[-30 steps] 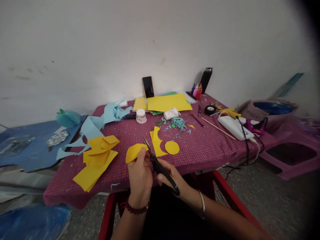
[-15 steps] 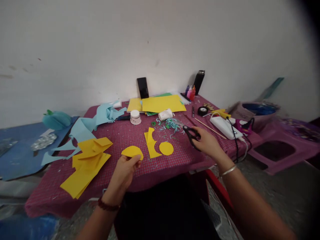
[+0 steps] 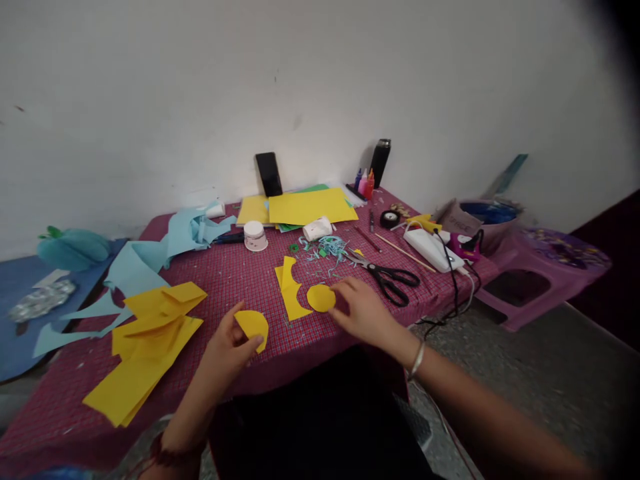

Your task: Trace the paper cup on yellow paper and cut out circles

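Note:
My left hand [image 3: 225, 350] pinches a yellow paper cut-out [image 3: 253, 325] just above the red checked tablecloth [image 3: 240, 273]. To its right, my right hand [image 3: 363, 310] reaches to a yellow paper circle [image 3: 320, 298] lying on the cloth, with its fingertips at the circle's right edge. A yellow offcut [image 3: 289, 289] lies between the two pieces. Black-handled scissors [image 3: 387, 277] lie on the cloth just right of my right hand, with nothing holding them.
A pile of yellow sheets [image 3: 145, 340] lies at the left, with light blue paper scraps [image 3: 150, 250] behind it. Further back are a white cup [image 3: 255, 235], yellow sheets [image 3: 305, 205], a phone [image 3: 269, 174], paint bottles [image 3: 364, 181] and a black flask [image 3: 380, 162]. At the right are a white power strip [image 3: 430, 248] and a purple stool [image 3: 545, 263].
My right hand has laid the scissors down on the cloth and moved left to the yellow circle. My left hand with the cut-out has come lower.

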`<state>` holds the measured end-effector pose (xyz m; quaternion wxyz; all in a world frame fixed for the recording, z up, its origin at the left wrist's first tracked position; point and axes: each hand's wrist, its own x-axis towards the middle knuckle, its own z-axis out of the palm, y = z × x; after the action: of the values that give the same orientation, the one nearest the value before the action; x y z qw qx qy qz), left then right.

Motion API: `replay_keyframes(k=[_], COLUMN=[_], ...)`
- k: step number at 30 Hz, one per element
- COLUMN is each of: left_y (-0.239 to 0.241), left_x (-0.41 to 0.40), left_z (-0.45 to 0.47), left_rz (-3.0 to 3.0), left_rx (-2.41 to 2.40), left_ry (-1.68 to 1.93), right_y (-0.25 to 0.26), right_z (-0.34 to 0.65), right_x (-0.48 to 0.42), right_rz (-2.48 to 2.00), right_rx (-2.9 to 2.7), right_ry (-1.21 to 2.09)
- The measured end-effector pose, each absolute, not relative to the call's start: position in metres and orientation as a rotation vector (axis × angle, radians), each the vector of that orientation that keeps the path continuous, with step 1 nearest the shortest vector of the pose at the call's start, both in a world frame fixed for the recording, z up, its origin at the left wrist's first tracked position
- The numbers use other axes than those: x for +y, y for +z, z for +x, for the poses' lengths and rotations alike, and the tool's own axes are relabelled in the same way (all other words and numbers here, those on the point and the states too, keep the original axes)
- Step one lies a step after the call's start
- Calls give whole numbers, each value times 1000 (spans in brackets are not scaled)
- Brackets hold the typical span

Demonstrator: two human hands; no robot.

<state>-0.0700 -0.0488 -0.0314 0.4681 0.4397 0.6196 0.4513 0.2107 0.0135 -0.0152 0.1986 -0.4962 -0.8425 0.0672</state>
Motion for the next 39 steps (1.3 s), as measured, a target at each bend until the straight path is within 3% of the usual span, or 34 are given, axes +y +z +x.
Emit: replay_keyframes(k=[11, 16, 22, 25, 28, 35, 39], left_y=[-40, -18, 2, 6, 9, 11, 8], left_x=[-43, -56, -74, -72, -70, -77, -79], left_z=[-79, -72, -9, 14, 22, 16, 14], left_rz=[1481, 1773, 1019, 728, 669, 846, 838], left_rx=[1717, 2022, 1292, 971, 951, 1090, 1067], left_ry=[903, 1115, 1335, 1275, 1331, 1427, 1395], right_y=[-34, -37, -26, -16, -9, 2, 3], right_z=[170, 185, 194, 187, 181, 178, 173], right_x=[21, 27, 11, -3, -12, -15, -21], right_rz=[-1433, -1287, -749, -521, -464, -632, -731], right_rx=[-2338, -2232, -1986, -1900, -1870, -1489, -1363], right_ry=[146, 177, 245, 370, 544, 1439, 1722])
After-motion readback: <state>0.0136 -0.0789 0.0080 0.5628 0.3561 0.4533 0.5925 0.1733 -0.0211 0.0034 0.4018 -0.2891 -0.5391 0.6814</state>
